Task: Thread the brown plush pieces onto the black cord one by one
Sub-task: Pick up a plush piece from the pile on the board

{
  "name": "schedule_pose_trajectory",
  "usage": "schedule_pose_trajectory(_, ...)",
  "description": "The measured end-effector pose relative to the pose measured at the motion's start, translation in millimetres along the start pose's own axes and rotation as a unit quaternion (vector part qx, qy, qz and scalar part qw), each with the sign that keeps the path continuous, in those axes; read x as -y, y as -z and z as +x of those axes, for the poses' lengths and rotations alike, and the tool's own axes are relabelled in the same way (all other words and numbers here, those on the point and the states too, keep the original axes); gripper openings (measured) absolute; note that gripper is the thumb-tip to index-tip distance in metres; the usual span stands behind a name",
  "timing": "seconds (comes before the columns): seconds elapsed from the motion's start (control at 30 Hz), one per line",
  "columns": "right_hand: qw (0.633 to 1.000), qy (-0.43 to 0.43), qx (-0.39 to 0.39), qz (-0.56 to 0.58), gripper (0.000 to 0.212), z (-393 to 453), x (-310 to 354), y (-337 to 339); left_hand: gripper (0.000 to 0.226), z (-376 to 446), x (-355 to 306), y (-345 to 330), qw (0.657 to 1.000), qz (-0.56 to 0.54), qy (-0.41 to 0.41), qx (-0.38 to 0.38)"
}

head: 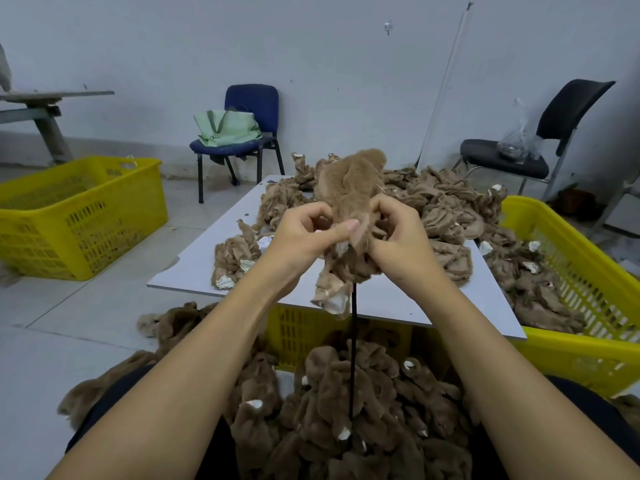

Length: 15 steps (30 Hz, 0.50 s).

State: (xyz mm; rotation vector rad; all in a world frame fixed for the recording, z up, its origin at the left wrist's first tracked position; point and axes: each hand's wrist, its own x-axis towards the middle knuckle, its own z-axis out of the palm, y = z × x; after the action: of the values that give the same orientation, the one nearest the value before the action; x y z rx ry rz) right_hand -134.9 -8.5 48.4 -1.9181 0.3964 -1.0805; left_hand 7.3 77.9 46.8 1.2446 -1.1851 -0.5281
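Note:
I hold a brown plush piece (353, 181) upright above the white board (221, 244). My left hand (304, 237) pinches its lower edge from the left, thumb pressed on the fabric. Its right side is gripped by my right hand (398, 237), fingers curled. A black cord (353, 341) hangs straight down from under the hands into a bunch of threaded plush pieces (346, 410) on my lap. More plush dangles just below my hands. Loose brown pieces (446, 209) are heaped on the board's far and right side.
A yellow crate (79, 216) stands on the floor at left, another yellow crate (588, 271) at right holds plush. A third crate (301, 330) supports the board. A blue chair (242, 133) with a green bag and a black chair (519, 150) stand by the wall.

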Motion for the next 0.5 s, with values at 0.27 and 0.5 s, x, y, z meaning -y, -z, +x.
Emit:
schedule_pose_trajectory(0.27, 0.996, -0.066, 0.056, 0.034, 0.018, 0, -6, 8, 0.028, 0, -5, 8, 0.992, 0.088, -0.071, 0.059)
schedule_pose_trajectory(0.5, 0.979, -0.096, 0.146, 0.105, 0.014, -2, -6, 8, 0.029, 2, -1, 0, 0.960, 0.185, -0.205, -0.055)
